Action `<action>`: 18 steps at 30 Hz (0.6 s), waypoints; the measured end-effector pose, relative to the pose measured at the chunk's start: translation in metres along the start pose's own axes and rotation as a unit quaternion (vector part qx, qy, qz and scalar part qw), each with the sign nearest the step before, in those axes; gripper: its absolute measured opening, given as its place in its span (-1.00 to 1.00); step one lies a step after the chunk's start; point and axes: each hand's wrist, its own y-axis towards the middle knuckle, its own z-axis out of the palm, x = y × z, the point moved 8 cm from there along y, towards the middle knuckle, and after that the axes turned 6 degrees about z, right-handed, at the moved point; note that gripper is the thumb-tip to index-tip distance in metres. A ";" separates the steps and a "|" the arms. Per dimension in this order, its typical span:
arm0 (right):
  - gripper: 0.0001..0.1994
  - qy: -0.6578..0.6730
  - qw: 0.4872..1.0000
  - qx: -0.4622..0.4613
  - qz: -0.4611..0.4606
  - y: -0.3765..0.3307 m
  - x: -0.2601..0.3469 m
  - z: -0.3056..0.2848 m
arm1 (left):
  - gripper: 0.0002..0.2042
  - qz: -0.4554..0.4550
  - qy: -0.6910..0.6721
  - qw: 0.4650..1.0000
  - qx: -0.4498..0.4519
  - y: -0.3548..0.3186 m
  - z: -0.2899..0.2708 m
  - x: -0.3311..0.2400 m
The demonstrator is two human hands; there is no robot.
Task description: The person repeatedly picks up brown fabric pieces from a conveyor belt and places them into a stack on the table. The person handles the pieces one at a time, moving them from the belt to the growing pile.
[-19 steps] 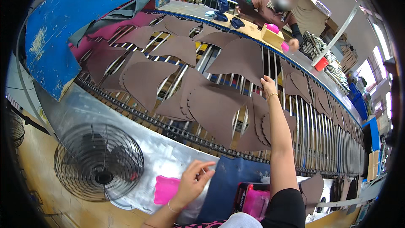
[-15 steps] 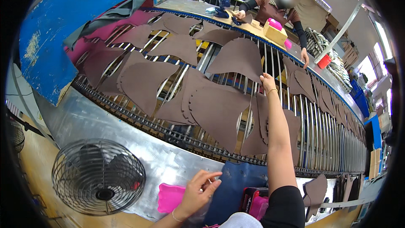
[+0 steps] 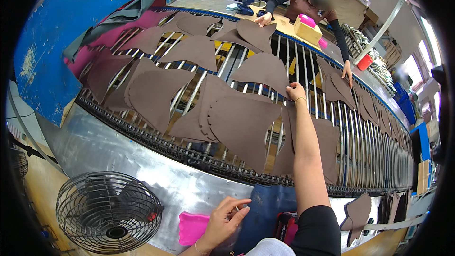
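Observation:
My right hand (image 3: 296, 92) reaches far out over the roller conveyor (image 3: 310, 78). Its fingers are closed on the lower right corner of a flat, dark brown cut piece (image 3: 261, 70), which lies over the bars. More brown cut pieces (image 3: 244, 125), some with notched edges, overlap nearer to me. Low in the picture, my left hand (image 3: 223, 223) holds nothing. Its index finger and thumb are apart while the other fingers curl. Beside it, on the metal edge, lies a pink tray-like thing (image 3: 192, 227); a dark blue sheet (image 3: 265, 208) is to its right.
A black wire fan (image 3: 110, 212) stands at the lower left. The blue machine housing (image 3: 52, 42) covers the conveyor's left end. Across the conveyor, a masked person's hand (image 3: 263, 19) touches another brown piece (image 3: 256, 32). A chain (image 3: 189, 150) runs along the near side.
The held brown piece has come down flatter onto the bars, my right hand slightly left with it. The person opposite has set a brown piece over the far side. My left hand barely moved.

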 end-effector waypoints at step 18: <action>-0.53 -0.349 0.893 -0.197 0.203 -0.371 -0.336 -0.398 | -0.81 0.139 0.082 0.987 -0.019 -0.012 0.022 -0.020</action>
